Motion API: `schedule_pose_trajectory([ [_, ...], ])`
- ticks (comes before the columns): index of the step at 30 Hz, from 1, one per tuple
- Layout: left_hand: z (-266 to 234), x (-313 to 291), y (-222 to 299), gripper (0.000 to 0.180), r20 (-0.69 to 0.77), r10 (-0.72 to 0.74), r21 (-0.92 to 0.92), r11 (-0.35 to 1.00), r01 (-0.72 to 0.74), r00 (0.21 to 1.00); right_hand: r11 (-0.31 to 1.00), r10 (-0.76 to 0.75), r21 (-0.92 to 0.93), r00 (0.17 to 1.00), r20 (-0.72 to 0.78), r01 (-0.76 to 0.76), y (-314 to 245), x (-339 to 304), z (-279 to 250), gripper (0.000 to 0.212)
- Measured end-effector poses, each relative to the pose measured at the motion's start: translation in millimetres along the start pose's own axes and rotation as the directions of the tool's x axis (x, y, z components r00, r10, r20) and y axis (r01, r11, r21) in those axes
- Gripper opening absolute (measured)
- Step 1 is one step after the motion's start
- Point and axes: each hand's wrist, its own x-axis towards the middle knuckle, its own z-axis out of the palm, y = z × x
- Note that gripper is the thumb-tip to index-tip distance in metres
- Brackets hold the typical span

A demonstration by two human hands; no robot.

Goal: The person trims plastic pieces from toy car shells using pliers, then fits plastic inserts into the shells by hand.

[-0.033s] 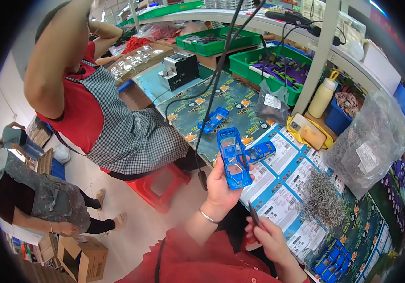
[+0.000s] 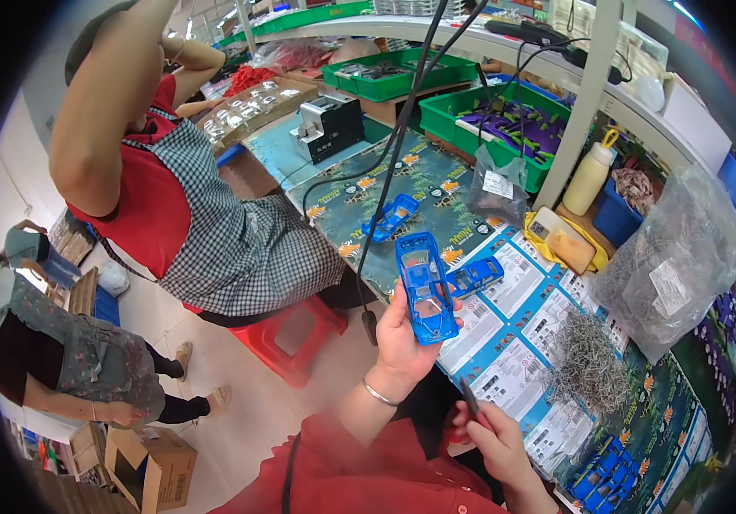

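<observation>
A seated person in a checked apron (image 2: pixel 239 248) fills the left, on a red plastic stool (image 2: pixel 286 338). The left hand (image 2: pixel 406 338) curls around a glossy blue plastic car shell (image 2: pixel 423 287), held hollow side up above the table (image 2: pixel 505 343) edge. The right hand (image 2: pixel 496 433), low by the lap, pinches a thin dark tool (image 2: pixel 468 396). Right of it lie a tangled heap of wire springs (image 2: pixel 590 360) and a crinkled clear bag (image 2: pixel 685 248).

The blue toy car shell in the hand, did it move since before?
No. The blue toy car shell in the left hand sits at the same spot beside the small blue car on the table as in the earlier picture.
</observation>
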Motion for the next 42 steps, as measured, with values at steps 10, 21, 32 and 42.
schedule_pose_trajectory([
  [10,-31,14,-21,0.050,-0.030,-0.223,0.049,0.973,0.224,0.974,0.918,-0.197,0.216,0.854,-0.482,0.333,64,-14,-45,0.030],
  [21,-52,15,-43,0.049,0.110,-0.382,0.151,0.919,0.364,0.918,0.761,-0.147,0.480,0.836,-0.528,0.436,68,-14,-56,0.035],
  [32,-61,16,-42,0.046,0.063,-0.402,0.093,0.914,0.396,0.913,0.789,-0.135,0.454,0.838,-0.529,0.414,68,-15,-54,0.033],
  [42,-58,16,-41,0.055,0.034,-0.418,0.107,0.905,0.412,0.908,0.779,-0.133,0.472,0.845,-0.517,0.412,68,-14,-55,0.032],
])
